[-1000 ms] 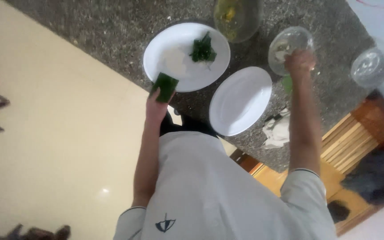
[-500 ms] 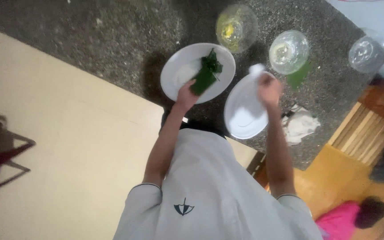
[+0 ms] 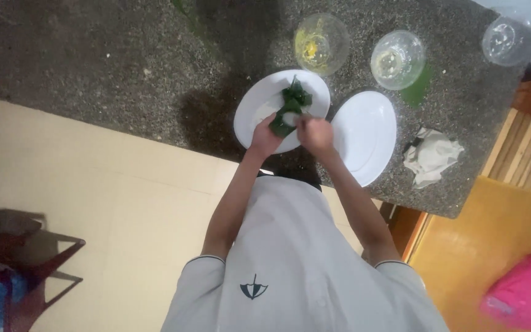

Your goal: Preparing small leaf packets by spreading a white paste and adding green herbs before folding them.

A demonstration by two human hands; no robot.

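From the head view I look straight down on a dark speckled worktop (image 3: 124, 67) and on the person's two arms, which reach up to it from the near side.

The left hand (image 3: 264, 138) lies at the near edge of a round white plate (image 3: 259, 110). Its fingers are closed on the lower end of a folded green leaf (image 3: 290, 107). The right hand (image 3: 314, 132) is just beside it, with the fingers pinched together on the same leaf at a small white lump; I cannot tell what this lump is. The leaf lies over the middle of the plate, and more dark green leaf pieces sit on the far part of it.

To the right of this plate, almost touching it, is a second white plate (image 3: 367, 135), oval in shape. A crumpled white cloth (image 3: 431, 157) lies further right, near the worktop edge.

On the far side stand three glass bowls: one with something yellow inside (image 3: 322, 42), one clear bowl (image 3: 397, 59) with a green patch beside it, and one at the far right corner (image 3: 506, 40).

On the near left is pale floor (image 3: 93, 203). On the near right something pink (image 3: 520, 289) lies on an orange surface.
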